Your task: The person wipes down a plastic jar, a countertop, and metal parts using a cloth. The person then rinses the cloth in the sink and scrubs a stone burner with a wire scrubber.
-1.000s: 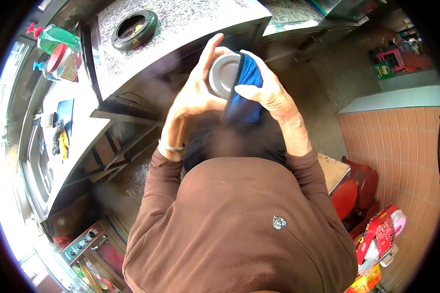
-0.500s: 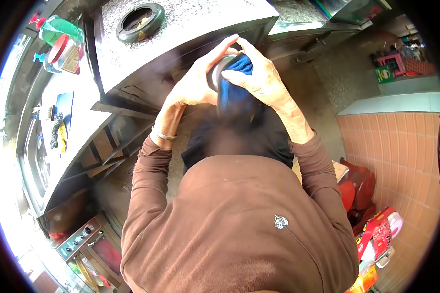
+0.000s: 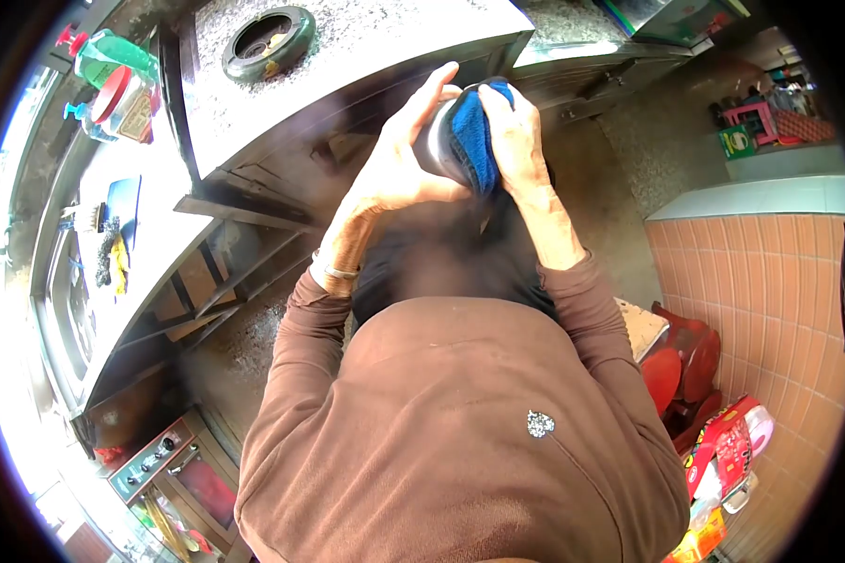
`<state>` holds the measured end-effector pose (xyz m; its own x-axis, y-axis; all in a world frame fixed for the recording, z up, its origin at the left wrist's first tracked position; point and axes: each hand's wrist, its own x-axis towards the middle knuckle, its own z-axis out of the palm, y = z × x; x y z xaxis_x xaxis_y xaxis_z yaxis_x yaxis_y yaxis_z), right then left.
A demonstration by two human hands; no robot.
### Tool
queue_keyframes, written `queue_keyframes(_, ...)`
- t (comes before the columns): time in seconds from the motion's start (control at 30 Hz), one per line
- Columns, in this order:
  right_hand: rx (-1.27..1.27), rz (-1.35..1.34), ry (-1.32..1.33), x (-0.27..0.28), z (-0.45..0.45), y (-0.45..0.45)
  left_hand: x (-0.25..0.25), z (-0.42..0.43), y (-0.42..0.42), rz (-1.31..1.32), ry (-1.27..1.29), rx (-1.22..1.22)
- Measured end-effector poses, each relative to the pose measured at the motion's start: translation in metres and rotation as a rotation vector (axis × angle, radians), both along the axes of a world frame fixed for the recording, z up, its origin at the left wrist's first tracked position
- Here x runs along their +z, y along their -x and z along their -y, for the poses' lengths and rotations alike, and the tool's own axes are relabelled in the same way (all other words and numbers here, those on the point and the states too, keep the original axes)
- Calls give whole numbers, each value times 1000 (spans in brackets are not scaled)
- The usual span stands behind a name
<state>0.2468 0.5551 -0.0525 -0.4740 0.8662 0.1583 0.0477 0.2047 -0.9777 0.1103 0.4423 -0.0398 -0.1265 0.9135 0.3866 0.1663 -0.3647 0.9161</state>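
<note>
In the head view, my left hand (image 3: 399,159) curves round a pale, shiny round vessel (image 3: 434,145), thumb below and fingers above. Its exact kind cannot be made out. A blue cloth (image 3: 474,139) covers the vessel's right side. My right hand (image 3: 516,141) grips this cloth with bent fingers and presses it against the vessel. Both hands are raised in front of my body, near the edge of the speckled counter (image 3: 376,42). The far side of the vessel is hidden by the cloth and my fingers.
A dark ring-shaped stand (image 3: 269,45) sits on the counter. Bottles (image 3: 113,61) and a red-lidded jar (image 3: 125,105) stand at the left. Below the left worktop is a small oven (image 3: 183,469). Red chairs (image 3: 690,361) and a red package (image 3: 723,441) are at the right.
My right hand has turned more upright and moved slightly right, its fingers now over the cloth's top edge. The left hand and vessel have shifted a little right, showing more of the vessel.
</note>
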Motion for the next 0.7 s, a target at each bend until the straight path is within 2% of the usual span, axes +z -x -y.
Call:
queue_keyframes(0.1,60,-461,320,-3,11,0,-14,-9,1,110,-28,40)
queue_keyframes(0.13,122,-575,420,2,20,0,-20,-14,-3,284,-65,55)
queue_keyframes(0.2,46,-586,356,9,38,7,-27,-23,-9,317,-106,252)
queue_keyframes(0.23,54,-585,313,10,43,7,-15,-17,-12,341,-57,250)
queue_keyframes(0.37,159,-497,494,23,28,-3,-8,-8,12,258,-86,-45)
queue_keyframes(0.4,169,-525,531,30,26,-3,-7,-4,18,414,-10,-180)
queue_keyframes(0.47,239,-456,564,36,15,-8,9,2,23,217,59,-136)
queue_keyframes(0.6,226,-300,337,22,-4,-2,13,-2,29,26,7,-133)
queue_keyframes(0.63,245,-334,523,26,-5,-2,10,-6,26,27,-19,-143)
queue_keyframes(0.7,204,-92,-122,20,-15,-4,0,-11,18,34,-117,-123)
